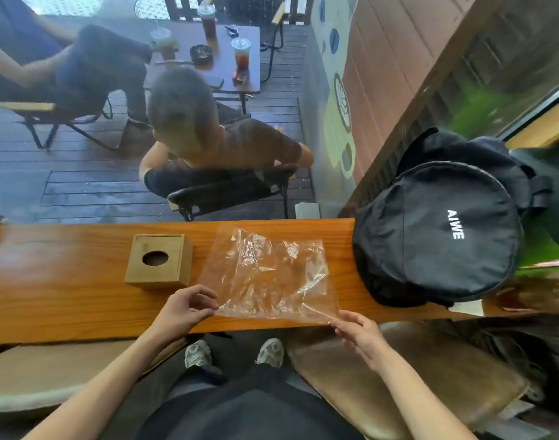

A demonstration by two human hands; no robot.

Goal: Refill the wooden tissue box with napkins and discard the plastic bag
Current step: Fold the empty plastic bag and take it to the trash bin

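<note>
Long wooden counter (65, 296) by a window: the empty clear plastic bag (268, 274) lies flat, wooden tissue box (159, 260) at its 9 o'clock. Left hand (184, 308) pinches the near-left corner, right hand (359, 333) pinches the near-right, so the bag stretches toward 12 o'clock from both grips.

Soft daylight — hazy window glare, edges warped.
</note>
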